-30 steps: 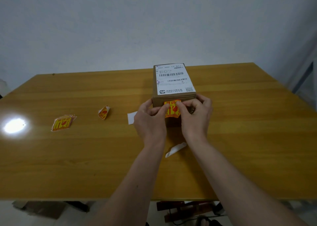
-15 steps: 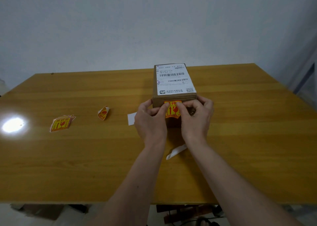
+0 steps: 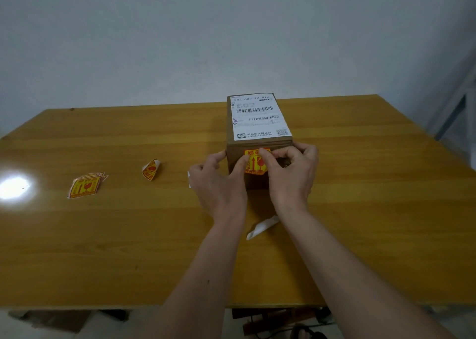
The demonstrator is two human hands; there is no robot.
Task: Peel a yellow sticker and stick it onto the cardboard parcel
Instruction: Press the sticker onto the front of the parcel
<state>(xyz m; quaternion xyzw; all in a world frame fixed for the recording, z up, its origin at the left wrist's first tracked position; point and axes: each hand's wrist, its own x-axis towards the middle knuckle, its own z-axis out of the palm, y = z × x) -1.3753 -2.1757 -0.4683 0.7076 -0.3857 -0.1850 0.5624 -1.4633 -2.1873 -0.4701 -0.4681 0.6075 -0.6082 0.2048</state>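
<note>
The cardboard parcel (image 3: 257, 184) stands on the table's middle, a white shipping label on its top. A yellow sticker (image 3: 257, 168) with red print lies on the parcel's near face. My left hand (image 3: 219, 186) holds the parcel, thumb on its left edge and index finger pressed on the sticker's left part. My right hand (image 3: 291, 176) has its fingers curled, thumb and index fingertips together at the sticker's top edge. Both hands hide the sticker's sides.
A small stack of yellow stickers (image 3: 86, 185) lies at the left of the wooden table (image 3: 360, 210). A curled single sticker (image 3: 151, 170) lies nearer the parcel. A white backing strip (image 3: 261, 228) lies between my forearms. Another white scrap (image 3: 189, 179) peeks from behind my left hand.
My right fingertips have shifted up to the sticker's top edge, and my left index finger has slid lower on it. The parcel has stayed in place.
</note>
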